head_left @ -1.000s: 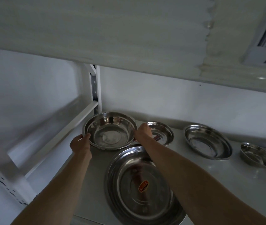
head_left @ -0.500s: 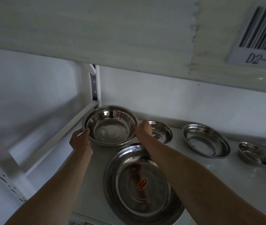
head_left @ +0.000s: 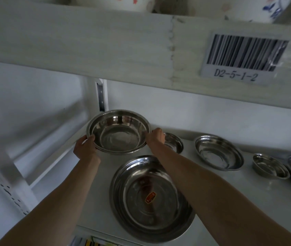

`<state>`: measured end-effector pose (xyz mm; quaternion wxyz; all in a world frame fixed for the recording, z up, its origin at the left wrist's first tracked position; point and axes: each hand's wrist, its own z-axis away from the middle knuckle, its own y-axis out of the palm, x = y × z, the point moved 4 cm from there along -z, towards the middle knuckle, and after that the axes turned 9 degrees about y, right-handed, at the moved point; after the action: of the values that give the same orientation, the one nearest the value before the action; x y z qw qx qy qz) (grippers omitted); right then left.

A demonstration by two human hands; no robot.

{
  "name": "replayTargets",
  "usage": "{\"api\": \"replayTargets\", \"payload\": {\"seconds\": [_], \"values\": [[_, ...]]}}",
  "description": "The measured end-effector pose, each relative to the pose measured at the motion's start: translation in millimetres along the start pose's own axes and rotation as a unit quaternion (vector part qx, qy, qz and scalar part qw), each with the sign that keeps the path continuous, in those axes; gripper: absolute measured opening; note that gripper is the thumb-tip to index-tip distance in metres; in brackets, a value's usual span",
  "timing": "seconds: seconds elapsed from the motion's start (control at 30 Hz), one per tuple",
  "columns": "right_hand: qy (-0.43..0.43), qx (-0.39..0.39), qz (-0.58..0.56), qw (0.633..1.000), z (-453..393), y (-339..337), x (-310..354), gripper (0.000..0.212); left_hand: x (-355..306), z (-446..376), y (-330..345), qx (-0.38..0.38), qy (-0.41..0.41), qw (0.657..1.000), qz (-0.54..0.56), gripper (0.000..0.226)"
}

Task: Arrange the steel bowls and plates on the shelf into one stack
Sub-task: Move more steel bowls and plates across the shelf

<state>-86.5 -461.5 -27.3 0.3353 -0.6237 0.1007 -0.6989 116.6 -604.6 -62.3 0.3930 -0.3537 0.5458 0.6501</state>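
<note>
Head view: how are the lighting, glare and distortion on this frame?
Head view: dim under the upper shelf; soft reflections, no harsh glare, inside the held bowl; the barcode label is readable; wide-angle bending curves the shelf edges.

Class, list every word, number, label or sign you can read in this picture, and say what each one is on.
"D2-5-1-2": printed under the barcode on the white label stuck to the front edge of the upper shelf.
Red and gold sticker inside the large steel plate: too small and blurred to read.
</note>
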Motion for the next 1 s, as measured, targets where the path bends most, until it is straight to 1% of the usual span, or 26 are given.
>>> {"api": "replayTargets", "payload": {"seconds": [0.27, 0.37, 0.47, 0.5, 0.6, 0.77, 0.87, 1.0], "values": [[0.028, 0.005, -0.044, 0.999, 12.6, -22.3, -7.4, 0.044, -15.3, 29.3, 1.7, 0.023, 0.013, 1.000, 0.010, 0.028], [0.050, 0.032, -0.068, 0.996, 15.9, -32.6, -13.3, 0.041, -17.8, 41.9, 1.0, 0.030, 0.015, 0.999, 0.015, 0.032], [0.069, 0.052, -0.077, 0.993, 23.3, -43.1, -18.6, 0.031, -22.3, 56.1, 1.5, 0.037, 0.007, 0.999, 0.019, 0.032], [0.076, 0.056, -0.080, 0.992, 25.8, -46.5, -20.5, 0.032, -23.7, 60.5, 1.6, 0.042, 0.005, 0.999, 0.019, 0.031], [0.088, 0.054, -0.085, 0.991, 31.9, -57.3, -26.0, 0.037, -26.2, 73.0, 1.6, 0.054, 0.002, 0.998, 0.021, 0.032], [0.089, 0.052, -0.087, 0.991, 33.6, -74.7, -37.3, 0.031, -29.5, 96.0, 3.9, 0.065, -0.010, 0.998, 0.015, 0.032], [0.083, 0.047, -0.097, 0.991, 42.5, -92.5, -43.8, 0.013, -29.9, 112.0, 4.6, 0.068, -0.010, 0.998, 0.009, 0.030], [0.072, 0.041, -0.112, 0.990, 48.4, -114.6, -57.1, 0.022, -31.0, 133.8, 5.3, 0.077, -0.011, 0.997, 0.004, 0.026]]}}
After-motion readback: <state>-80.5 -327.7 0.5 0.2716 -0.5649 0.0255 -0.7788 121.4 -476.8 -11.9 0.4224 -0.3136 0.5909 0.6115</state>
